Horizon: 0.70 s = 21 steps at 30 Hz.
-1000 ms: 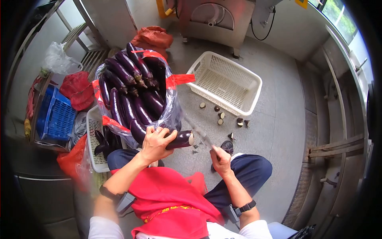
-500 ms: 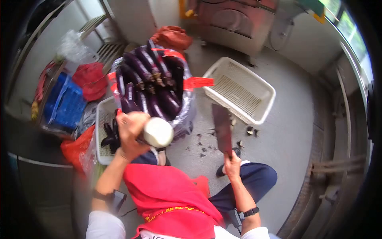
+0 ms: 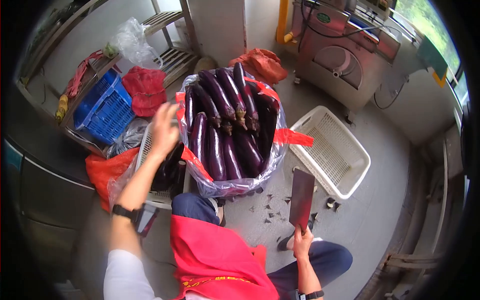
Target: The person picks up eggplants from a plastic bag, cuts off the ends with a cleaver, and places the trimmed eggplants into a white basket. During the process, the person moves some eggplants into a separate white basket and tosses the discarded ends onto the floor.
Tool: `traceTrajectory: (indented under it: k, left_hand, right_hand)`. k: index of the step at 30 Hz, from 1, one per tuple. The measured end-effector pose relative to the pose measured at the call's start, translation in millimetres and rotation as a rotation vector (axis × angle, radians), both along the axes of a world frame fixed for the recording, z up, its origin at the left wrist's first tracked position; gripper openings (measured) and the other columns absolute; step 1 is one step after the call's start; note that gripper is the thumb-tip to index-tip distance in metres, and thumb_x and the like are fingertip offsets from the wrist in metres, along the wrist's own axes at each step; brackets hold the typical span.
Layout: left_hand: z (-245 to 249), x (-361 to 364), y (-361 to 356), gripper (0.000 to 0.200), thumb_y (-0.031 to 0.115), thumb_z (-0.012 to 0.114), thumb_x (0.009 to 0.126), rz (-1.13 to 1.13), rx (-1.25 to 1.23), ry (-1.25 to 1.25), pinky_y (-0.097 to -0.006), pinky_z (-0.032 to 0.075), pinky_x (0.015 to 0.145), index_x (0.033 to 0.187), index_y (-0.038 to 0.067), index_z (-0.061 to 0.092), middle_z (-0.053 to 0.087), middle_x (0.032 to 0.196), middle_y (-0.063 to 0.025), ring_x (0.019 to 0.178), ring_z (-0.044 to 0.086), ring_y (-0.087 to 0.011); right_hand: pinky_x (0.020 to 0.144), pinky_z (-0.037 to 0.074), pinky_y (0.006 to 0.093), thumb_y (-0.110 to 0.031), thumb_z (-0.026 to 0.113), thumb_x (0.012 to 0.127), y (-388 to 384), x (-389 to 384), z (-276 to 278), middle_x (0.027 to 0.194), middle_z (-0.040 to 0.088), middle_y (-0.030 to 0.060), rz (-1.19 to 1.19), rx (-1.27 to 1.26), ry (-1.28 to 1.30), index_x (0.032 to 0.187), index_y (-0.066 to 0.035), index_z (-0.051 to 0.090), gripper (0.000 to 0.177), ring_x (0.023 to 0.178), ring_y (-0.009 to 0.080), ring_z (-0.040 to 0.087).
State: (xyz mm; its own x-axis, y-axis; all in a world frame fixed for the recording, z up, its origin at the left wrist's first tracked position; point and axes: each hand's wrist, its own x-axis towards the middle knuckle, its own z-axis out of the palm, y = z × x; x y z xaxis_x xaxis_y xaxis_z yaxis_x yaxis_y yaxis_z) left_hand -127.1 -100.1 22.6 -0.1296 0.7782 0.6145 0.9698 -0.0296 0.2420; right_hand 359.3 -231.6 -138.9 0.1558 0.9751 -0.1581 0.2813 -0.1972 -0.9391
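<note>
My left hand [image 3: 164, 131] is empty, blurred a little, with its fingers apart, at the left rim of a bag-lined container [image 3: 240, 187] full of purple eggplants [image 3: 216, 152]. Below that hand, a white crate [image 3: 145, 145] holds more eggplants [image 3: 167, 167], partly hidden by my forearm. My right hand [image 3: 302, 242] grips the handle of a broad dark cleaver [image 3: 302, 199], its blade pointing up and away from me over the floor. Small dark eggplant caps [image 3: 270, 215] and pale cut ends [image 3: 331, 202] lie scattered on the floor near the blade.
A second white crate [image 3: 332, 150] stands right of the container. At left are a blue basket [image 3: 105, 107], a red bag [image 3: 144, 90], an orange bag [image 3: 112, 172] and a slatted rack [image 3: 175, 62]. A metal machine [image 3: 340, 62] stands at the back right.
The pale, round-ended item in my left hand is out of it, and that hand has opened and moved up. My right hand still holds the cleaver, slightly lower. The view has shifted.
</note>
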Motion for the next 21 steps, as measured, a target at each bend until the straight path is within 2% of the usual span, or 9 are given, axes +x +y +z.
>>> traceTrajectory:
  k: [2, 4, 6, 8, 10, 12, 14, 18, 21]
  left_hand:
    - [-7.7, 27.4, 58.1, 0.043, 0.001, 0.053, 0.071, -0.176, -0.024, 0.214, -0.042, 0.036, 0.098, 0.111, 0.013, 0.061, 0.049, 0.126, -0.0128, 0.12, 0.044, -0.0306]
    - [-36.4, 42.6, 105.6, 0.047, 0.002, 0.055, 0.07, -0.259, -0.129, 0.403, -0.0447, 0.036, 0.099, 0.116, 0.014, 0.058, 0.047, 0.13, -0.0105, 0.121, 0.044, -0.0292]
    - [-59.0, 51.9, 140.4, 0.05, 0.004, 0.058, 0.071, -0.205, -0.256, 0.535, -0.0489, 0.033, 0.101, 0.119, 0.016, 0.055, 0.043, 0.134, -0.009, 0.125, 0.04, -0.0284]
    - [-81.3, 53.1, 166.8, 0.046, 0.006, 0.052, 0.08, -0.113, -0.504, 0.519, -0.0526, 0.029, 0.102, 0.124, 0.019, 0.049, 0.039, 0.139, -0.0093, 0.13, 0.034, -0.0282]
    - [-90.3, 54.6, 173.4, 0.044, 0.005, 0.051, 0.081, -0.087, -0.64, 0.528, -0.0526, 0.03, 0.102, 0.123, 0.017, 0.048, 0.039, 0.138, -0.0106, 0.131, 0.034, -0.029]
    - [-106.9, 49.7, 176.4, 0.04, 0.005, 0.05, 0.081, -0.115, -0.496, 0.49, -0.0517, 0.033, 0.099, 0.12, 0.016, 0.049, 0.042, 0.135, -0.0107, 0.129, 0.036, -0.0289]
    - [-125.4, 37.7, 182.9, 0.052, 0.004, 0.058, 0.068, -0.17, -0.335, 0.569, -0.044, 0.041, 0.088, 0.119, 0.015, 0.051, 0.046, 0.129, -0.0104, 0.122, 0.042, -0.028]
    - [-85.3, 32.2, 167.8, 0.055, 0.011, 0.066, 0.058, -0.273, -0.319, 0.507, -0.0394, 0.043, 0.081, 0.111, 0.015, 0.057, 0.052, 0.123, -0.0052, 0.11, 0.05, -0.0246]
    - [-33.6, 19.9, 148.4, 0.051, 0.008, 0.065, 0.057, -0.309, -0.026, 0.044, -0.0383, 0.044, 0.088, 0.107, 0.01, 0.061, 0.06, 0.113, -0.0094, 0.103, 0.056, -0.0285]
  right_hand:
    - [0.047, 0.028, 0.0226, -0.013, 0.057, 0.089, 6.1, -5.2, -3.1, 0.061, 0.044, -0.0059, -0.002, 0.007, 0.006, 0.084, 0.0, 0.059, 0.014, 0.057, 0.0029, 0.036]
    - [0.048, 0.029, 0.0229, -0.014, 0.058, 0.089, 11.5, -10.0, -1.0, 0.061, 0.045, -0.0059, -0.009, 0.003, -0.008, 0.084, 0.0, 0.059, 0.015, 0.057, 0.0033, 0.037]
    - [0.047, 0.028, 0.0222, -0.012, 0.057, 0.089, 11.4, -4.9, -18.6, 0.062, 0.046, -0.0058, -0.014, 0.041, -0.008, 0.085, 0.0, 0.06, 0.013, 0.056, 0.0026, 0.038]
    - [0.043, 0.024, 0.021, -0.009, 0.056, 0.09, 10.4, 3.2, -32.8, 0.059, 0.045, -0.0071, -0.018, 0.003, 0.03, 0.085, -0.001, 0.061, 0.011, 0.05, 0.0002, 0.035]
    - [0.046, 0.031, 0.0211, -0.005, 0.058, 0.087, 13.7, 2.6, -19.5, 0.059, 0.046, -0.0051, -0.021, -0.034, 0.044, 0.089, 0.004, 0.06, 0.01, 0.054, 0.0016, 0.038]
    - [0.046, 0.03, 0.021, -0.005, 0.058, 0.088, 14.4, 8.1, -26.8, 0.059, 0.045, -0.0053, -0.02, -0.064, 0.027, 0.089, 0.004, 0.06, 0.009, 0.054, 0.0013, 0.037]
    - [0.045, 0.029, 0.0211, -0.005, 0.058, 0.088, 13.5, 10.1, -29.4, 0.059, 0.046, -0.0052, -0.025, -0.095, 0.042, 0.089, 0.003, 0.06, 0.009, 0.053, 0.0012, 0.037]
    - [0.046, 0.031, 0.0219, -0.005, 0.058, 0.087, 19.7, 5.4, -19.3, 0.06, 0.049, -0.003, -0.03, -0.096, 0.037, 0.093, 0.002, 0.062, 0.01, 0.054, 0.0021, 0.038]
    - [0.047, 0.033, 0.0218, -0.005, 0.058, 0.087, 20.7, 4.8, -16.2, 0.061, 0.051, -0.0024, -0.026, -0.018, 0.002, 0.094, 0.002, 0.062, 0.011, 0.055, 0.0023, 0.04]
